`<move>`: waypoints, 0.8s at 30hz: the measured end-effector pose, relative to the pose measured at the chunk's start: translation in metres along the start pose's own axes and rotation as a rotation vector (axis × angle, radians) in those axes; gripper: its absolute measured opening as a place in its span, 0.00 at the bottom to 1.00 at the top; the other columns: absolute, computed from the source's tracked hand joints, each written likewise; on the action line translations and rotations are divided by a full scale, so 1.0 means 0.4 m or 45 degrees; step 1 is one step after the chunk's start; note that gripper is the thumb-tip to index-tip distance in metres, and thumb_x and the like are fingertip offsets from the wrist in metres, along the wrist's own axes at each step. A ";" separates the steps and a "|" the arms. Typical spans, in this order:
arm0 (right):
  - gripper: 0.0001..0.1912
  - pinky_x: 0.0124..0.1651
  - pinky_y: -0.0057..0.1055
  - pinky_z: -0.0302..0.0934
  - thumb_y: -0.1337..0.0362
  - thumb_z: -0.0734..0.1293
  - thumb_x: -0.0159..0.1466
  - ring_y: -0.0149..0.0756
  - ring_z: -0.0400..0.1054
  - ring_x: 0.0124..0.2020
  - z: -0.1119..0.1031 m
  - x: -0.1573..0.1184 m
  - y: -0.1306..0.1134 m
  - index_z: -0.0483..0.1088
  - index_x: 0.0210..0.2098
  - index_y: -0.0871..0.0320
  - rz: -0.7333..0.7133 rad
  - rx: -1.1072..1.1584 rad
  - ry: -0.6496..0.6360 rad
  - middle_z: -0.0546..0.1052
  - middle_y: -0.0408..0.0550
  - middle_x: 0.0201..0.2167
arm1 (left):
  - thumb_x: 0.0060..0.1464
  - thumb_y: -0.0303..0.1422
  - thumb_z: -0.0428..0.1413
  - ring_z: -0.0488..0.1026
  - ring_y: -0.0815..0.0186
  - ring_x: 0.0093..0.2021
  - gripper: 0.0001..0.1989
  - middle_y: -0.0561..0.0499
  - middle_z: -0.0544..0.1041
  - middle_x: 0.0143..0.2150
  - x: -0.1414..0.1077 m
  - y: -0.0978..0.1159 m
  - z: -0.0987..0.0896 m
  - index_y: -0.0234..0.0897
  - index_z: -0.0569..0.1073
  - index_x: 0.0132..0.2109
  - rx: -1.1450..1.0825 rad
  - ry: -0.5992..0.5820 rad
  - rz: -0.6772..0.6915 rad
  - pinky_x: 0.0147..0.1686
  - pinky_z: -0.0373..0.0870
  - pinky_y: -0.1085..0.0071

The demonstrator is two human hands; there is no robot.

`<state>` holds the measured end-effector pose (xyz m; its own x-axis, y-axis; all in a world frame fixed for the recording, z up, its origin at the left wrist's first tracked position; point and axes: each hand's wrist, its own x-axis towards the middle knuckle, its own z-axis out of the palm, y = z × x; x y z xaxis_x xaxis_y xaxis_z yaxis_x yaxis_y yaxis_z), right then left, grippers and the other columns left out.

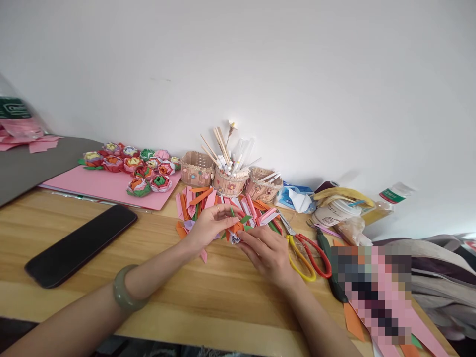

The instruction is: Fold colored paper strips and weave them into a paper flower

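Note:
Between my two hands, above the wooden table [178,292], is a small folded-paper flower [234,230] in orange and green with some white and blue below. My left hand [211,225], with a green bangle on its wrist, pinches the flower from the left. From the right, my right hand [266,248] grips its lower side with bent fingers. Just behind and beside the hands lies a pile of folded paper strips [201,198] in pink, orange, green and purple. Parts of the flower are hidden by the fingers.
Finished paper flowers [138,186] sit on pink sheets [85,183] at left, behind a black case [82,245]. Three small baskets [230,182] stand by the wall. Scissors [314,255], a lidded cup [334,212] and paper sheets [353,320] are at right.

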<state>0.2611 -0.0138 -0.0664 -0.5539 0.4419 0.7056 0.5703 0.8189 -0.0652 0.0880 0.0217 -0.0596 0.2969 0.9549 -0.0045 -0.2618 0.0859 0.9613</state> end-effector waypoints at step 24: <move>0.15 0.35 0.34 0.61 0.72 0.65 0.58 0.36 0.68 0.32 0.002 0.017 -0.011 0.71 0.43 0.51 0.402 0.055 0.225 0.77 0.47 0.32 | 0.51 0.24 0.53 0.73 0.65 0.40 0.08 0.46 0.78 0.36 -0.028 -0.030 0.006 0.35 0.74 0.37 0.895 0.047 1.086 0.42 0.71 0.67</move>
<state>0.2542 -0.0143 -0.0618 -0.2391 0.6081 0.7570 0.6680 0.6689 -0.3263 0.0900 0.0092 -0.0705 0.2364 0.6330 0.7372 0.2160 -0.7739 0.5953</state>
